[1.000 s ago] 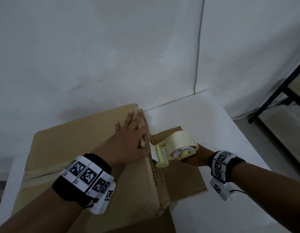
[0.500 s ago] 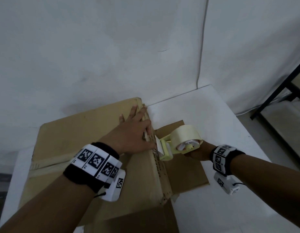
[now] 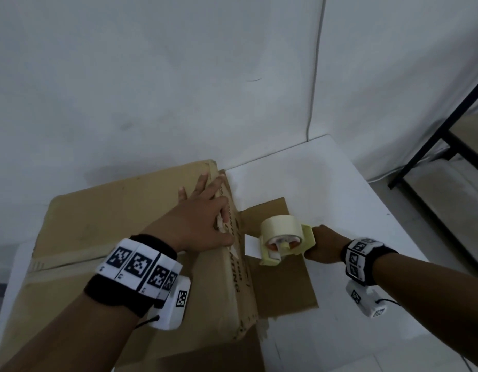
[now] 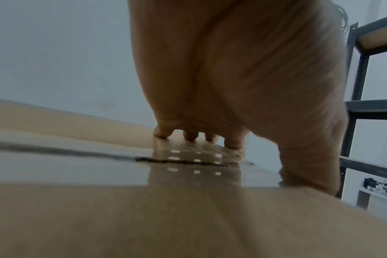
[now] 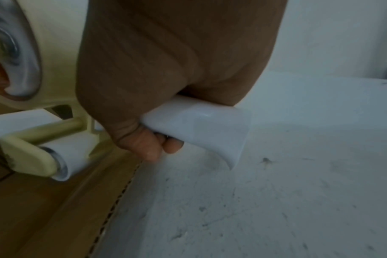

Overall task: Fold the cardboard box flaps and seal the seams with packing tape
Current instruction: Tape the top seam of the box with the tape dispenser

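Brown corrugated cardboard box (image 3: pixel 119 226) sits on the white counter (image 3: pixel 326 183), filling the 9 o'clock half of the head view, top flaps folded down. One brown cardboard flap (image 3: pixel 280 259) lies flat on the counter at the box's 3 o'clock side.

Left hand (image 3: pixel 203 218) lies palm-down on the box top near its 3 o'clock edge, fingers (image 4: pixel 233 143) straight and slightly spread, tips pressing the cardboard. Left wrist view: the tips land on a glossy strip of clear tape (image 4: pixel 194 167) that crosses the dark seam between flaps.

Right hand (image 3: pixel 323 245) grips the white handle (image 5: pixel 201 122) of the pale yellow tape dispenser (image 3: pixel 283 245), fingers curled tight round it. Dispenser carries a cream roll of packing tape (image 3: pixel 280 228) and hangs over the flat flap, just beside the box's side wall, nose pointing to 9 o'clock. Contact between nose and box: can't tell.

Both wrists wear black bands with black-and-white marker tags. Black metal shelving rack (image 3: pixel 447 146) stands at 3 o'clock, well apart from the counter.
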